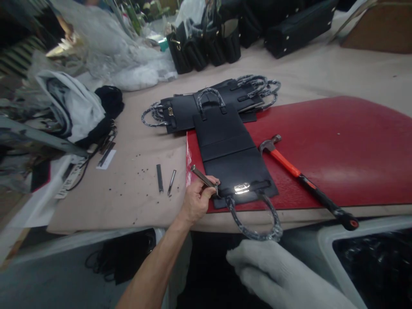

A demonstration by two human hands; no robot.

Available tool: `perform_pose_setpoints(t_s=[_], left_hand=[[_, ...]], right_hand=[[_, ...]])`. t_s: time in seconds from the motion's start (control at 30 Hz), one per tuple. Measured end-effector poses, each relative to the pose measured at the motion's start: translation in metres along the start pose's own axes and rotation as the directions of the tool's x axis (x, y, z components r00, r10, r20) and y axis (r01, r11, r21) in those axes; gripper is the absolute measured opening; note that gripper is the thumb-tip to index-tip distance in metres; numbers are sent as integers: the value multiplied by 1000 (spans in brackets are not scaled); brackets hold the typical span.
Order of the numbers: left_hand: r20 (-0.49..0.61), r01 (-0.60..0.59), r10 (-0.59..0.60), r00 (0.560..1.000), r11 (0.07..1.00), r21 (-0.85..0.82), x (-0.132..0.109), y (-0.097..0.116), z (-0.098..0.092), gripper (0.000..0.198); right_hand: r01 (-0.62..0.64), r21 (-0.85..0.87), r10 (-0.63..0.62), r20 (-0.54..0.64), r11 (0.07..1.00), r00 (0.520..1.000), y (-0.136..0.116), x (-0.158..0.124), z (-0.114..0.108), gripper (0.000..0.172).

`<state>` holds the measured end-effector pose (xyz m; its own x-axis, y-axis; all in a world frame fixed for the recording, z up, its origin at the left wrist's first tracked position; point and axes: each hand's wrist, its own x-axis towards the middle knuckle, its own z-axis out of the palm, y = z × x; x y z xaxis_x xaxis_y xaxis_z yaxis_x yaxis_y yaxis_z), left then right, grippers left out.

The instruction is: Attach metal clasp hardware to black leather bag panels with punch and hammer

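Note:
My left hand (pixel 197 200) is closed around a thin metal punch (pixel 203 177), whose tip rests on the near left corner of a flat black leather bag panel (pixel 230 148). The panel lies on a red mat (pixel 337 146) and carries a shiny metal clasp (pixel 242 188) and a wrapped loop handle (pixel 257 219) that hangs over the table edge. My right hand (pixel 283 274) wears a white cotton glove and sits low in front of the table, fingers together, holding nothing visible. A hammer (pixel 302 176) with an orange and black handle lies on the mat to the right of the panel.
Two more metal punches (pixel 165 178) lie on the beige table cover left of the mat. A stack of similar black panels (pixel 219 101) with wrapped handles sits behind. Finished black bags (pixel 206 43) stand at the back. Plastic bags and cloth (pixel 80 94) pile up at left.

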<state>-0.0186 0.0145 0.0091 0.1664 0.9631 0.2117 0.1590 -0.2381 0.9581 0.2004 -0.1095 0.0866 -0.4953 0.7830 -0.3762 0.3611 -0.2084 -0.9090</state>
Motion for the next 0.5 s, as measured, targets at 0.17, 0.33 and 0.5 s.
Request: perform_pose_setpoints(t_s=[0.17,0.33,0.5], left_hand=[[-8,-89,89,996,994,66,-4,-1,1,11],[-22,-159,163,986,980,120,-6,0,3,11],[-23,-265,277,961,937,228,-9,-2,8,10]], right_hand=[[271,-224,-289,-53,936,956,-14,0,-9,35],[152,-664,-481,-344,732,806,13,42,-16,30],[-34,-849,-518,-354,528,779,32,67,-23,28]])
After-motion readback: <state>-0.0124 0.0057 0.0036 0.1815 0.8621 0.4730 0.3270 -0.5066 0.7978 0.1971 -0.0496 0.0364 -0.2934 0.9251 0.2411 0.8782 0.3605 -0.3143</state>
